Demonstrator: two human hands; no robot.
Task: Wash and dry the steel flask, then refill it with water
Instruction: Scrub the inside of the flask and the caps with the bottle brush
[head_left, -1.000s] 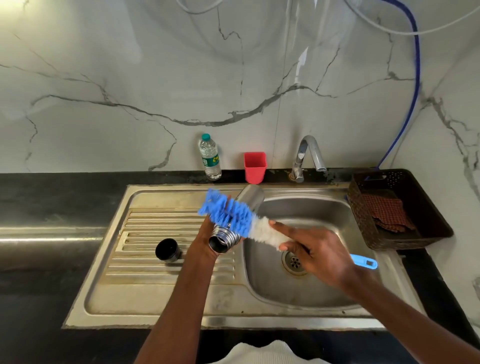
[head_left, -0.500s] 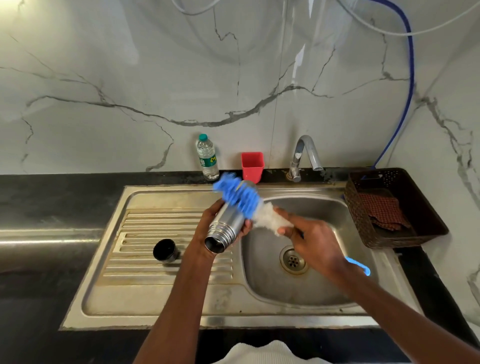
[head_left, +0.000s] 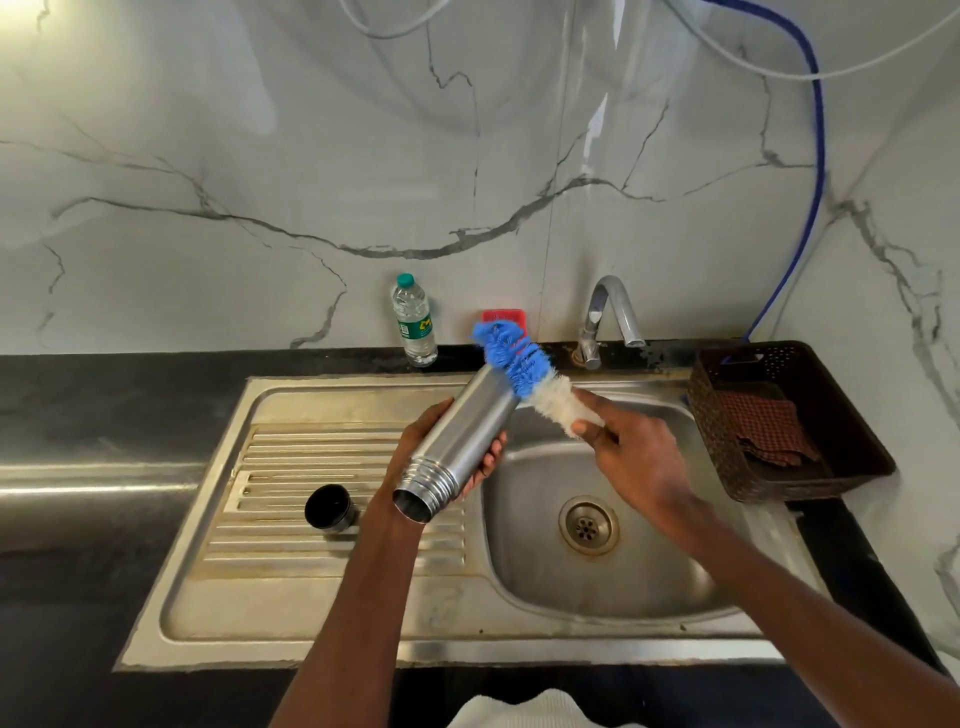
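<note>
Mid-frame, steel flask (head_left: 457, 441) in curled left hand (head_left: 415, 452), right hand (head_left: 639, 457) gripping bottle brush (head_left: 519, 364) against its base.

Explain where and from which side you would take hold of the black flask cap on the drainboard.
Grip the black flask cap around its round side wall, coming from above. It rests alone on the ribbed drainboard, apparently open side up, clear of the left hand holding the steel flask, so fingers can probably close round it freely.
</note>
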